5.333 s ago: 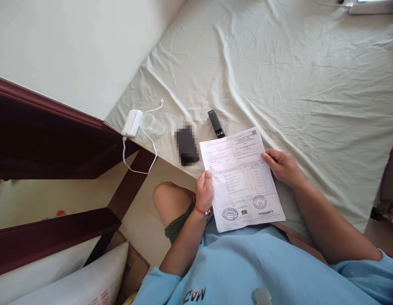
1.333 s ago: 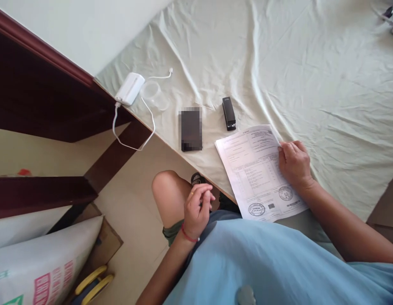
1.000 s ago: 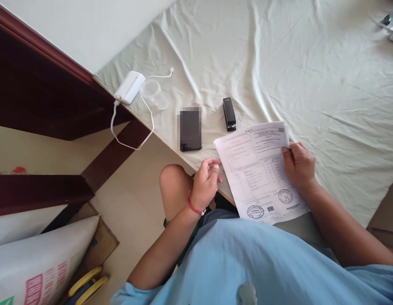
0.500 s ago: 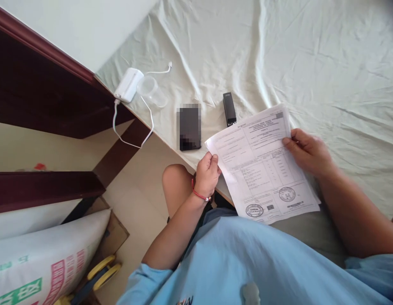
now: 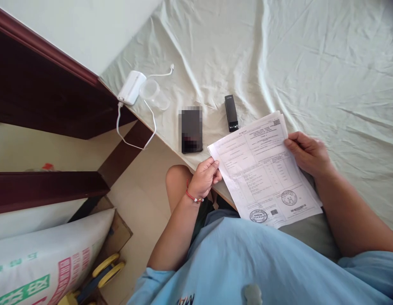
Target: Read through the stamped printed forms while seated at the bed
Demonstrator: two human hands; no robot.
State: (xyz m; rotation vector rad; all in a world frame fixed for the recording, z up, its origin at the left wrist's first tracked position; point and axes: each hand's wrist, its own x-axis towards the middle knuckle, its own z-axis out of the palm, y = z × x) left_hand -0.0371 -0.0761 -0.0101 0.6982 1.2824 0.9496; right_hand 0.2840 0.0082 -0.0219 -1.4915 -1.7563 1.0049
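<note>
A thin stack of printed paper sheets (image 5: 263,173) is held tilted in front of my blue shirt, with stamps and a table of text on the top sheet. My left hand (image 5: 205,177) pinches the left edge between thumb and fingers; a red bracelet circles that wrist. Gripping the right edge is my right hand (image 5: 310,154), thumb on top and fingers partly hidden. Just beyond the sheets' top edge lies a black stapler (image 5: 231,113). Left of it, a dark phone-like slab (image 5: 191,131), partly blurred out, rests on the cloth.
Pale green wrinkled cloth (image 5: 298,55) covers the surface. At its left edge sit a white adapter (image 5: 132,87) with a looping cable and a clear plastic cup (image 5: 154,94). Dark red wooden furniture (image 5: 50,67) and a printed white sack (image 5: 50,250) stand at left.
The paper stack has shifted slightly downward in view, still between both hands. My left hand has lowered a little. The whole view has moved slightly.
</note>
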